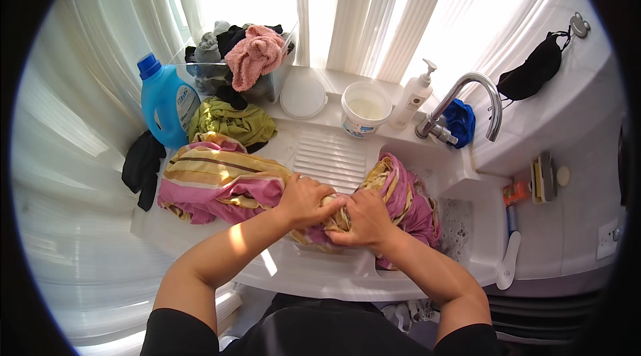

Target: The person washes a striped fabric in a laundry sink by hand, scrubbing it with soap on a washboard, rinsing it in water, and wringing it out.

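Observation:
A large pink and yellow striped cloth [227,179] lies across the white laundry sink, its left part bunched on the ledge and its right part hanging into the basin. My left hand [307,201] grips the cloth near the middle, fingers wrapped over it. Right beside it, my right hand [364,217] is closed round the same twisted stretch, thumbs close together. Behind the hands shows the ribbed washboard [330,156] of the sink. Part of the cloth beneath my palms is hidden.
At the left stand a blue detergent jug [163,106], a green cloth [234,121] and a clear bin of clothes holding a pink fuzzy cloth [255,56]. A white tub [365,109], pump bottle [412,99] and chrome faucet [491,99] line the back. Sudsy water [455,222] shows in the basin. A brush [509,259] rests at right.

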A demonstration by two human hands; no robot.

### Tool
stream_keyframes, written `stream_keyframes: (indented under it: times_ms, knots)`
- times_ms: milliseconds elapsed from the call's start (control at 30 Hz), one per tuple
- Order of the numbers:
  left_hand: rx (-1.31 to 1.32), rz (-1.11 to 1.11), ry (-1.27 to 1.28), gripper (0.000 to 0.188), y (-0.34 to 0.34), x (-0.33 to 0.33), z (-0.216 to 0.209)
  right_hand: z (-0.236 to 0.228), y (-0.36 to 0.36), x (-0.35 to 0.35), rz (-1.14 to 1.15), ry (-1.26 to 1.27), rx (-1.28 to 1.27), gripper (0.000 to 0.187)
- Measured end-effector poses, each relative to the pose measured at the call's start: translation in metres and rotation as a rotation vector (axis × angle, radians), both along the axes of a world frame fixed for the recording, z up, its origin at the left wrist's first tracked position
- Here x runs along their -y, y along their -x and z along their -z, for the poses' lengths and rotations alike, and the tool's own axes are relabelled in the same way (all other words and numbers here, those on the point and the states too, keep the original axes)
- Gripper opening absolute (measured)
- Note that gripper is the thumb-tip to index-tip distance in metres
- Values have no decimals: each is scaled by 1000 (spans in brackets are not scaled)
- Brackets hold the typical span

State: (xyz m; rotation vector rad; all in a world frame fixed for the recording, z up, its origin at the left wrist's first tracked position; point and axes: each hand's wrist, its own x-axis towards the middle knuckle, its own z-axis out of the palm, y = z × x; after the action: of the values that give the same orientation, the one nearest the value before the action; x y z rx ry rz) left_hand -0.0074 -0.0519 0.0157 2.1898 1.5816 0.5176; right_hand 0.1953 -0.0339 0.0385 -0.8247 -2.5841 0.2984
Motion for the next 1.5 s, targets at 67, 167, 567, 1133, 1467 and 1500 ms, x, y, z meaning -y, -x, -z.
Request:
stream_keyframes:
  times_ms: [67,167,567,1133,1467,1500]
  knots:
    - [61,108,-404,51,-5,77,-14,-4,-26,64,-28,-123,23,82]
    - [112,43,-489,44,-16,115,12,44,-20,93,18,-389,-66,78]
    - [20,-128,-40,43,1,-13,-4,-18,12,-25,11,246,145,64]
    - [-145,-156,-103,37,-7,-22,-1,15,15,-21,54,-37,-128,34]
    - [-91,-331,-629,20,4,-80,53,55,32,-90,461,-234,-227,37]
    - [-151,-332,-605,20,18,-97,56,59,48,-111,519,-381,-237,37]
